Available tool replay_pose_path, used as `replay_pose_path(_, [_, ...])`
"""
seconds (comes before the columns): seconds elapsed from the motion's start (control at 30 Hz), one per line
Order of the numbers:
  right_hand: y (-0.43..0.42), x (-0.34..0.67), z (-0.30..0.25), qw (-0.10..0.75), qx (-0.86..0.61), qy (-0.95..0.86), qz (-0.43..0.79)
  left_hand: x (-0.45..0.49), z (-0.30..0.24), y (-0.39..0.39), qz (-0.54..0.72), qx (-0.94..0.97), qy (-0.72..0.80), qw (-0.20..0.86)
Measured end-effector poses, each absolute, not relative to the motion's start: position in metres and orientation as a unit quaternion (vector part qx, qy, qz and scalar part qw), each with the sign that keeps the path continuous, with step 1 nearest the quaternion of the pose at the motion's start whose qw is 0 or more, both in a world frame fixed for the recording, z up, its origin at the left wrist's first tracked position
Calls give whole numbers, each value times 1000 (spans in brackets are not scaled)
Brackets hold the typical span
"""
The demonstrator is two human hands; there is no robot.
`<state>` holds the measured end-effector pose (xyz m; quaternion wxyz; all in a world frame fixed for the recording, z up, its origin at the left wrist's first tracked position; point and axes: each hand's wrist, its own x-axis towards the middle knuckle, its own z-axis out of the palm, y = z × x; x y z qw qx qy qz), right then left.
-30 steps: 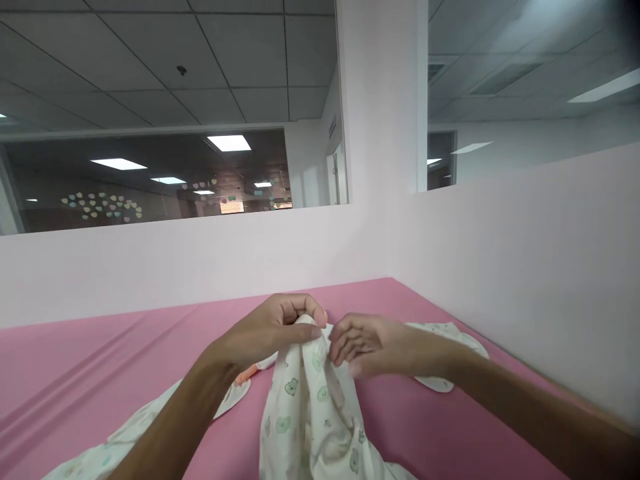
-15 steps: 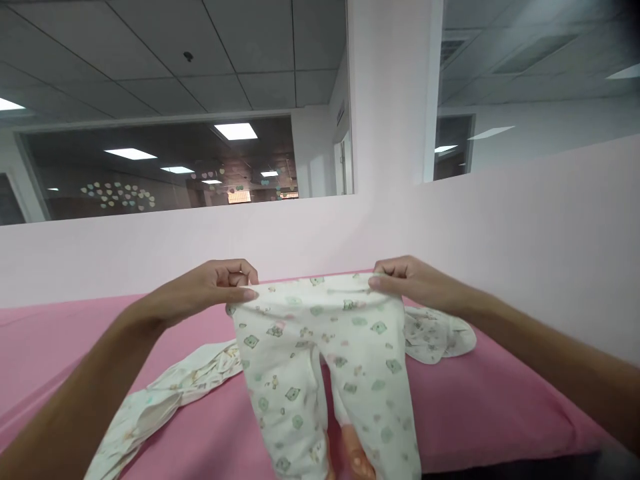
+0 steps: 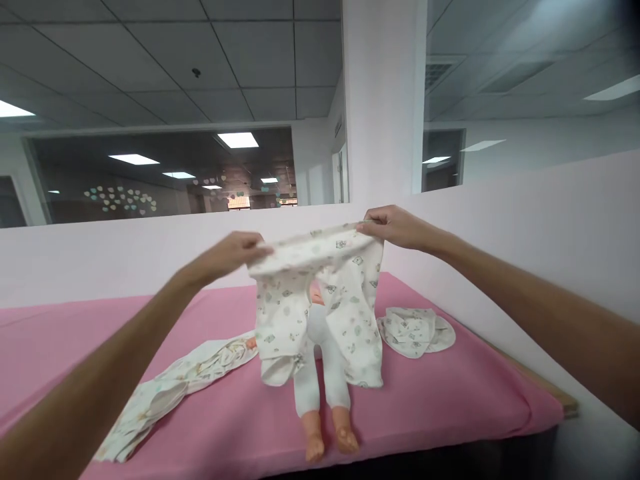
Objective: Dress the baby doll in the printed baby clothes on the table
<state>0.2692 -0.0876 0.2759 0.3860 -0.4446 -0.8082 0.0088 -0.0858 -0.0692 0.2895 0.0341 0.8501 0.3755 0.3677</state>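
Note:
A pair of white baby pants [image 3: 350,313] with a green animal print hangs stretched between my two hands. My left hand [image 3: 245,250] pinches one end of the waistband, and my right hand [image 3: 383,223] grips the other, a little higher. Behind the pants a baby doll [image 3: 320,370] lies on the pink-covered table, its white-clad legs and bare feet pointing towards me. Its head and most of its upper body are hidden by the pants; a small patch of belly shows between the pant legs.
Left of the doll lies a long crumpled printed cloth [image 3: 170,380]. A folded printed cloth [image 3: 417,332] rests at the right. The pink sheet [image 3: 440,393] covers the table up to its front and right edges. A white wall [image 3: 525,247] with windows stands behind.
Both hands have lifted the pants up and away from me, the right higher than the left. The doll's legs and feet have come into view below.

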Motion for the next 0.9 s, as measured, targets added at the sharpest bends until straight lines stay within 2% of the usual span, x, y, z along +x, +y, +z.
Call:
replay_pose_path(0.07, [-87,264,272,398,-450,-799,-6,-80,286,-73,429,823,371,-41])
replay_pose_path(0.17, [-93,253,271,478,-424,-768,-57,-61,270,-79,577,726,350,-133])
replay_pose_path(0.27, [-94,246,269,452,-417,-785,-75,-43,246,-75,419,823,340,-178])
replay_pose_path(0.4, [-85,253,259,392,-442,-807,-19,-44,239,-58,470,780,400,-102])
replay_pose_path(0.67, [-81,258,251,417,-456,-784,60,-48,271,-49,523,755,389,-70])
replay_pose_path(0.9, [-82,263,271,419,-465,-773,100,-36,287,-70,456,799,348,180])
